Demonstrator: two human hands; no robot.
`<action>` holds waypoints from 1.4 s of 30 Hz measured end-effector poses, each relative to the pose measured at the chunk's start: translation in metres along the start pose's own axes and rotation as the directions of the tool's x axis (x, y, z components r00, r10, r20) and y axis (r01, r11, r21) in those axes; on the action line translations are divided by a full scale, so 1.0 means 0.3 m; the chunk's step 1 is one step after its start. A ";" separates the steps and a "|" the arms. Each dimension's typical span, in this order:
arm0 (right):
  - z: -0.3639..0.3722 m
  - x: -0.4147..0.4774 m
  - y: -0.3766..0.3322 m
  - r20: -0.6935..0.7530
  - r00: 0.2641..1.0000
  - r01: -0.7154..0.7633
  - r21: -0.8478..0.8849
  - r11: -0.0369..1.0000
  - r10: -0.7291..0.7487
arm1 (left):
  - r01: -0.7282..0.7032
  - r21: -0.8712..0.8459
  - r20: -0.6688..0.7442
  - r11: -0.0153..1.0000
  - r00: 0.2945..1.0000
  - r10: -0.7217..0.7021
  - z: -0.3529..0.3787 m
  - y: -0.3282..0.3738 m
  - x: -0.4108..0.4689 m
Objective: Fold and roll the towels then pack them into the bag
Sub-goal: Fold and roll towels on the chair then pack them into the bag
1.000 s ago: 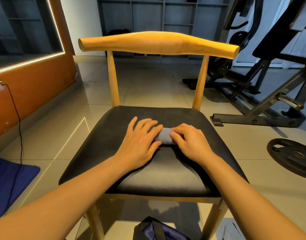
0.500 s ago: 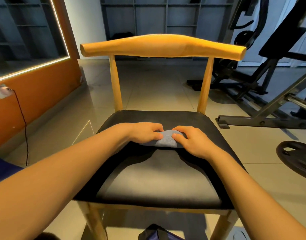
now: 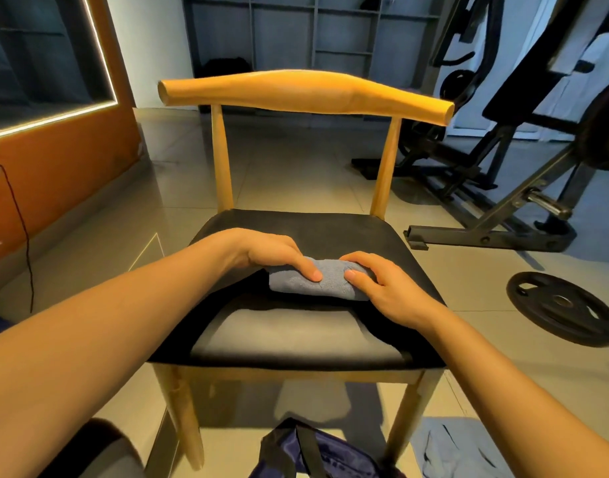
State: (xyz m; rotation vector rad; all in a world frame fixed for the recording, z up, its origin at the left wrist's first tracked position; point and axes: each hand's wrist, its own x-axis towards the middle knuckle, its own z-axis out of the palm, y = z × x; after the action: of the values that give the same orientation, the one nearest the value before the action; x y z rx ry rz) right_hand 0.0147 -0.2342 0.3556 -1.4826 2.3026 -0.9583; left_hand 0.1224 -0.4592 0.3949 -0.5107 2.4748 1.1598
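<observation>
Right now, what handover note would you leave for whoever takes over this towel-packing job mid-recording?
Left hand grips the left end of the rolled blue-grey towel; right hand grips its right end.
The towel lies on the black chair seat.
The dark blue bag sits on the floor below, a pale blue cloth beside it.
Done: this towel looks rolled.
Left: pack it into the bag; the cloth may need rolling too.

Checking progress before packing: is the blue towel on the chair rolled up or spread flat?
Rolled up: the towel is a short, thick bundle on the chair seat, left hand and right hand holding it.
</observation>
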 end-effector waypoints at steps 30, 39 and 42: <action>0.709 -0.981 0.257 0.399 0.526 -0.844 0.355 0.402 0.751 | -0.288 0.318 0.414 0.903 0.900 0.141 1.021 -0.309 0.119; 1.051 -0.896 0.359 0.096 0.415 -0.904 0.159 0.398 0.905 | -0.156 0.349 0.224 0.924 0.971 0.080 1.198 -0.637 0.225; 1.124 -0.895 0.370 0.024 0.365 -0.925 0.123 0.360 0.931 | -0.204 0.407 0.213 0.890 0.969 0.125 1.256 -0.685 0.232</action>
State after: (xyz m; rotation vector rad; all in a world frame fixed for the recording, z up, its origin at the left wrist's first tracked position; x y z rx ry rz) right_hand 0.2331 -0.1017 -0.0087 0.1079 2.4481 -0.6949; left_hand 0.2197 -0.2987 0.0028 -0.0657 2.5385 0.6444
